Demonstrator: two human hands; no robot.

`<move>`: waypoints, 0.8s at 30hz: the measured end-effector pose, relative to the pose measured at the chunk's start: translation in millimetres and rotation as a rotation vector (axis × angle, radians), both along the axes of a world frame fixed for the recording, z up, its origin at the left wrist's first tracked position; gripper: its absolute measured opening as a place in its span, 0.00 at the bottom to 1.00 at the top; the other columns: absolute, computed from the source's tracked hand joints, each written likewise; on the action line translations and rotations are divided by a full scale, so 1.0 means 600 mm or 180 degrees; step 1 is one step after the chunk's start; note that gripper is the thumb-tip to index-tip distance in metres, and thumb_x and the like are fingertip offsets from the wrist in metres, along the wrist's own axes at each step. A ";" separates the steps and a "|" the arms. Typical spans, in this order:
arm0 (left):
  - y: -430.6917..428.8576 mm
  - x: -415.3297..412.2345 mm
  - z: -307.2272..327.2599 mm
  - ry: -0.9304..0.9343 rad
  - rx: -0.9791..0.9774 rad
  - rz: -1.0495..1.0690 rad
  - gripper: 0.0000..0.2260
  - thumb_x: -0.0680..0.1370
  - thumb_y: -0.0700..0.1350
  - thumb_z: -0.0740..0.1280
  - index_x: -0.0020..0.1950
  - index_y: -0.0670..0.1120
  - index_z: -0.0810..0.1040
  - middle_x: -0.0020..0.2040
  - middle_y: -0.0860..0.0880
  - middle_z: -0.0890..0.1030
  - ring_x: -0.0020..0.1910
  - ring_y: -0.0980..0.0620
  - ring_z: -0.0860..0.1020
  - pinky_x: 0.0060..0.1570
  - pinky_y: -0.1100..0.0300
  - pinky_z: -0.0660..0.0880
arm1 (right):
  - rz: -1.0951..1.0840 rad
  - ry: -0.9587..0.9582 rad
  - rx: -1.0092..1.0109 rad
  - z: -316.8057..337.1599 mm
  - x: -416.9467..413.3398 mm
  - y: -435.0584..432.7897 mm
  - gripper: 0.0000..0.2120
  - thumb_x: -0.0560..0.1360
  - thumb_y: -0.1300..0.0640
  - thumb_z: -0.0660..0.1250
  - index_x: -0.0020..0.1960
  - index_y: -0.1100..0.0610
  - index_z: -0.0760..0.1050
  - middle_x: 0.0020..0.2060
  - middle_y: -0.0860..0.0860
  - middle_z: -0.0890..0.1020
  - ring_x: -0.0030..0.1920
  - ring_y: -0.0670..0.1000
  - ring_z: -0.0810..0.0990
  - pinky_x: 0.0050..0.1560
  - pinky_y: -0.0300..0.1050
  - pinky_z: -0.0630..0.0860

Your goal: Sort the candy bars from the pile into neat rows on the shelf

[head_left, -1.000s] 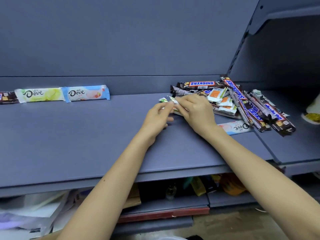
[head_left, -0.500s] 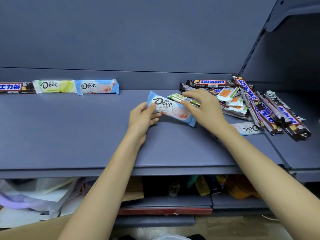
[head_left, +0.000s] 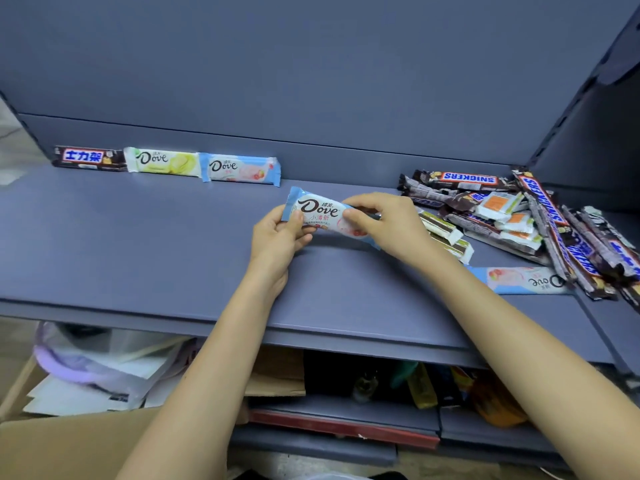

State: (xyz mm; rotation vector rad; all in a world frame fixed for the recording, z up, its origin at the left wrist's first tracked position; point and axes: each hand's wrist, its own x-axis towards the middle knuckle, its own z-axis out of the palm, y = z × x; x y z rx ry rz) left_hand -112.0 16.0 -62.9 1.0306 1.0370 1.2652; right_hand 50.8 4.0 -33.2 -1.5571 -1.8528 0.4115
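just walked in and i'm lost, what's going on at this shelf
A person is sorting candy bars. Both hands, left hand and right hand, hold a blue Dove bar just above the shelf. Three bars already line the back wall: a dark bar, a green Dove bar and another blue Dove bar. The unsorted pile sits to the right.

Grey-blue shelf (head_left: 138, 258), pale blue-and-white Dove bar (head_left: 320, 213), brown Snickers pile (head_left: 519, 220)

Dim, even bluish light; soft shadow beneath the hands on the shelf (head_left: 138, 244); wide-angle bowing toward the edges, slight blur.
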 end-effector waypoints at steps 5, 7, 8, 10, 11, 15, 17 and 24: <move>0.010 -0.054 -0.001 -0.0051 -0.0048 0.0217 0.06 0.80 0.40 0.59 0.49 0.45 0.75 0.42 0.49 0.80 0.41 0.54 0.78 0.39 0.70 0.77 | 0.0103 0.0338 -0.0020 -0.003 -0.060 0.032 0.07 0.74 0.57 0.67 0.50 0.53 0.81 0.47 0.50 0.83 0.46 0.46 0.79 0.49 0.35 0.72; 0.014 -0.073 0.001 0.0043 -0.0049 0.0289 0.06 0.80 0.40 0.59 0.52 0.44 0.75 0.44 0.49 0.80 0.41 0.55 0.78 0.40 0.69 0.77 | 0.0130 0.0291 -0.0056 0.000 -0.084 0.046 0.06 0.74 0.58 0.67 0.49 0.54 0.82 0.46 0.50 0.83 0.44 0.47 0.78 0.45 0.32 0.70; 0.017 -0.082 0.001 0.0147 -0.0048 0.0349 0.06 0.80 0.40 0.59 0.53 0.44 0.75 0.45 0.49 0.80 0.42 0.55 0.78 0.42 0.68 0.77 | 0.0136 0.0227 -0.0068 0.001 -0.094 0.053 0.06 0.74 0.58 0.67 0.48 0.55 0.82 0.46 0.50 0.83 0.44 0.48 0.78 0.46 0.34 0.71; 0.024 -0.103 -0.002 0.0465 -0.0040 0.0569 0.07 0.79 0.39 0.60 0.55 0.46 0.75 0.49 0.48 0.79 0.45 0.54 0.78 0.48 0.62 0.76 | 0.0114 0.0106 -0.0053 0.002 -0.112 0.068 0.07 0.74 0.58 0.67 0.48 0.55 0.82 0.45 0.53 0.82 0.46 0.52 0.78 0.50 0.44 0.74; 0.028 -0.116 -0.004 0.0662 -0.0029 0.0710 0.09 0.78 0.39 0.61 0.57 0.47 0.74 0.53 0.48 0.79 0.48 0.53 0.78 0.53 0.58 0.76 | 0.0085 0.0080 -0.0047 0.001 -0.121 0.076 0.07 0.74 0.58 0.67 0.48 0.55 0.82 0.45 0.54 0.82 0.46 0.54 0.79 0.52 0.49 0.75; 0.031 -0.169 -0.013 0.1394 0.0152 0.0982 0.15 0.78 0.41 0.61 0.64 0.47 0.71 0.60 0.54 0.74 0.46 0.66 0.74 0.56 0.61 0.71 | -0.0018 0.0034 -0.0086 -0.010 -0.152 0.116 0.06 0.74 0.57 0.67 0.47 0.54 0.82 0.45 0.55 0.82 0.47 0.56 0.79 0.53 0.54 0.75; 0.032 -0.191 -0.016 0.1828 0.0282 0.0990 0.14 0.78 0.41 0.61 0.63 0.47 0.73 0.60 0.52 0.75 0.49 0.60 0.74 0.54 0.66 0.66 | -0.0050 -0.0005 -0.0179 -0.017 -0.170 0.138 0.06 0.74 0.57 0.67 0.46 0.53 0.82 0.45 0.54 0.81 0.47 0.55 0.79 0.54 0.53 0.75; 0.050 -0.247 -0.021 0.2971 0.0690 0.0539 0.10 0.76 0.41 0.62 0.56 0.46 0.78 0.58 0.49 0.78 0.58 0.48 0.74 0.57 0.60 0.67 | -0.0351 -0.0412 -0.0324 -0.027 -0.219 0.203 0.09 0.75 0.55 0.64 0.52 0.50 0.81 0.51 0.52 0.82 0.55 0.55 0.76 0.57 0.50 0.72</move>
